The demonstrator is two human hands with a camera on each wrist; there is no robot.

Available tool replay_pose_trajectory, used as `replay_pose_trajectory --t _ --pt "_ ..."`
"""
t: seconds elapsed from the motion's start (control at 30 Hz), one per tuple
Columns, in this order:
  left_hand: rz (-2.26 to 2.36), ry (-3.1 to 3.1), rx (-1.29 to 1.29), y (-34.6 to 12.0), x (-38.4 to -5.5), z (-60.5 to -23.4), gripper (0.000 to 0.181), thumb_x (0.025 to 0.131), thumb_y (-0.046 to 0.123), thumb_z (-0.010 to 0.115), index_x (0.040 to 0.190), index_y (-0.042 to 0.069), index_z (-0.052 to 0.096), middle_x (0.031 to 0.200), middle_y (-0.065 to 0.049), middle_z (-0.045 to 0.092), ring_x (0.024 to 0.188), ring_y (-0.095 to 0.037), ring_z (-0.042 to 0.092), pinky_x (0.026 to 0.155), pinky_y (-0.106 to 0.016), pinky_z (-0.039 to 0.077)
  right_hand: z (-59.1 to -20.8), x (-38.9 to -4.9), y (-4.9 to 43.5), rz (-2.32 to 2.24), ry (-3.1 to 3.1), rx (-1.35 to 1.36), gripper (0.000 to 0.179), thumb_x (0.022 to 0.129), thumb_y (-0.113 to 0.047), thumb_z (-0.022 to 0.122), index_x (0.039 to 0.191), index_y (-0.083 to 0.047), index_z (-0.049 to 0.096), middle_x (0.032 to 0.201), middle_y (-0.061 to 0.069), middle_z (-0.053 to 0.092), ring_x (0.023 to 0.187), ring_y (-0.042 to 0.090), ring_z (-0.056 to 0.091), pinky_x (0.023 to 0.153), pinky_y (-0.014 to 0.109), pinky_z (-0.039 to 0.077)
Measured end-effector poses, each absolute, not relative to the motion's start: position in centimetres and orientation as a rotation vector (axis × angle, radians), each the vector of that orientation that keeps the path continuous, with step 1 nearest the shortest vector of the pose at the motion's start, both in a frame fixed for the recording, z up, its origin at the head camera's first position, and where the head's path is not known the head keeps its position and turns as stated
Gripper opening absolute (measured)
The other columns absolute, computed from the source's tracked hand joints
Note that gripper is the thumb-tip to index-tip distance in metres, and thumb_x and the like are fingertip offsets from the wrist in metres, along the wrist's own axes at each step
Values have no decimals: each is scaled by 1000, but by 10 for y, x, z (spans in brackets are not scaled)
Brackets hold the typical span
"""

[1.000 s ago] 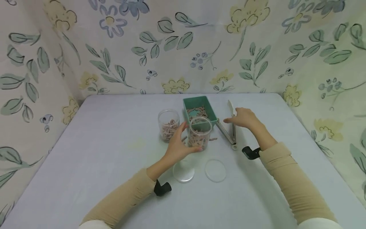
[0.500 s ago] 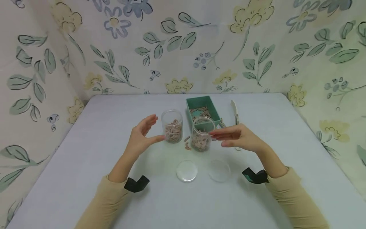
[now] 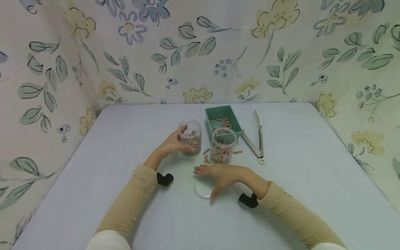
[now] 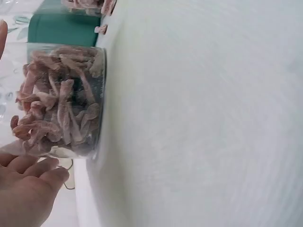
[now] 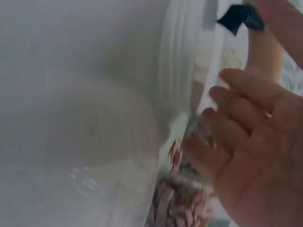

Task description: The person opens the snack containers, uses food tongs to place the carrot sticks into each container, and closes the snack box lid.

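Observation:
My left hand [image 3: 175, 143] holds the left clear jar [image 3: 191, 136], thumb in front and fingers along its far side. In the left wrist view, this jar stands upright on the table, partly filled with pinkish-brown dried strips [image 4: 61, 104]. Over the table's middle, my right hand [image 3: 222, 176] hovers with spread fingers above a clear round lid [image 3: 202, 191], partly covering it. A second clear lid [image 5: 118, 137] lies close to the camera in the right wrist view; the right hand and wrist mostly hide it in the head view.
Another open jar of strips [image 3: 222, 149] stands to the right, a few loose strips [image 3: 207, 159] beside it. Behind it sits a green rectangular tray [image 3: 239, 131] containing more strips. Metal tongs [image 3: 261, 142] lie spread to the tray's right. A floral curtain [image 3: 200, 62] hangs behind the table.
My left hand let go of the right jar, moved left and took hold of the left jar. My right hand left the tongs and came forward over the lids.

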State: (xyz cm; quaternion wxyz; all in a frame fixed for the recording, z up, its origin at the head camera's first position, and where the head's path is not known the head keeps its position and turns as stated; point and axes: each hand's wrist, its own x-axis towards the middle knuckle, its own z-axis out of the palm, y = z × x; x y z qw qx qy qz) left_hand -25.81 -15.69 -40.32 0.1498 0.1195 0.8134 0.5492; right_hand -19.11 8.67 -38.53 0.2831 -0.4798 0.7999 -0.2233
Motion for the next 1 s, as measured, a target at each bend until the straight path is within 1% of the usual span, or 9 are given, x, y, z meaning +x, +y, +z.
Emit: replay_pose_trajectory --t 0.17,0.37,0.43,0.53,0.63,0.7,0.73,0.83,1.0 --pt "1679 2280 381 -153 -260 -411 98 73 2 83 152 1 24 156 -16 27 141 -34 28 114 -49 26 -391 -182 72 -389 2212 -1303 88 73 -25 86 146 -2 42 153 11 37 141 25 32 114 34 28" --pt "1758 2230 345 -149 -260 -412 90 72 -3 81 147 -1 33 151 -16 37 136 -32 36 113 -45 29 -391 -184 75 -419 2217 -1333 86 73 -24 86 145 -2 44 150 10 42 138 23 37 113 34 29" --pt "1762 2241 326 -148 -259 -412 92 72 -3 82 148 0 32 150 -15 39 136 -31 37 113 -45 29 -388 -187 80 -503 2211 -1354 86 73 -25 86 145 -3 44 149 9 43 138 26 37 113 38 29" --pt "1752 2286 303 -149 -255 -410 91 71 0 84 145 0 31 147 -15 44 134 -31 40 112 -46 30 -379 -192 92 -718 2161 -1355 88 74 -26 86 147 -4 41 145 9 48 131 27 45 108 40 37" --pt "1745 2331 330 -152 -246 -403 84 70 1 85 138 0 35 142 -15 50 131 -31 44 111 -47 31 -364 -194 110 -1001 2055 -1321 86 76 -23 84 147 -2 40 146 13 46 130 22 45 106 38 41" --pt "1750 2351 382 -155 -238 -397 76 70 2 85 133 -1 42 140 -15 52 129 -31 46 109 -47 33 -355 -196 123 -1204 1953 -1318 86 77 -20 83 146 4 38 146 19 43 131 19 44 106 38 40" --pt "1762 2347 418 -157 -234 -394 73 71 1 84 132 0 45 140 -15 52 129 -30 46 109 -47 33 -350 -197 129 -1303 1906 -1309 85 77 -19 83 145 7 37 150 21 38 137 18 38 108 39 37" --pt "1788 2319 529 -158 -220 -383 71 71 -1 83 135 2 51 140 -14 52 128 -30 47 107 -48 35 -337 -200 143 -1523 1853 -1305 86 78 -18 82 142 14 34 149 26 35 137 12 38 107 36 38" --pt "1679 2254 709 -152 -197 -368 71 72 1 84 136 -1 53 139 -17 52 125 -29 50 103 -46 40 -323 -207 147 -1601 1976 -1242 92 75 -26 83 142 14 35 149 26 35 136 13 39 105 33 40"
